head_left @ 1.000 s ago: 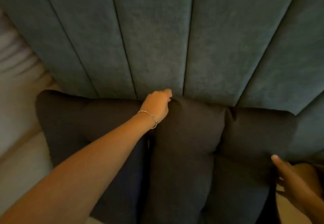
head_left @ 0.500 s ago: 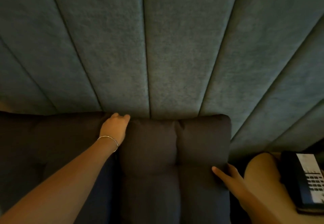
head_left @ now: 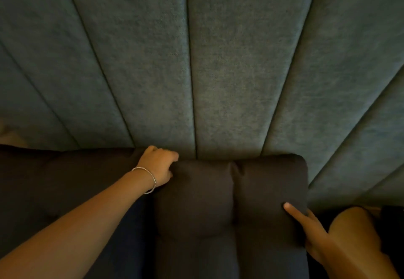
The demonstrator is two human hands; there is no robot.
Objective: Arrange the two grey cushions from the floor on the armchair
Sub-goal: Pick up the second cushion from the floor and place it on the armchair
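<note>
Against the channelled teal backrest (head_left: 196, 64), both grey cushions look already off the floor and standing side by side. Left cushion (head_left: 65, 191) fills the 9 o'clock side of the view, right cushion (head_left: 229, 202) sits at centre toward 4 o'clock, and their inner edges touch at the gap by the left wrist.

Judgement on progress: placement is mostly done, only squaring-up is left. Right cushion top edge is roughly level with the left one. Can't confirm the lower edges are seated, since the bottom of both runs out of view. Whether the backing is the armchair itself or a wall panel, I can't tell from this angle.

Grip, left hand (head_left: 158, 166): fingers curled closed over the top inner corner of the right cushion at 12 o'clock, pinching fabric at the seam between the two. Thin bracelet (head_left: 146, 180) on that wrist.

Grip, right hand (head_left: 310, 232): mostly flat and loose, fingers (head_left: 293, 212) extended and pressing the right cushion's outer side at 4 o'clock; thumb hidden, so it reads as a push, not a hold.

Rounded tan surface (head_left: 354, 230) just beside the right hand, unclear what it is.
</note>
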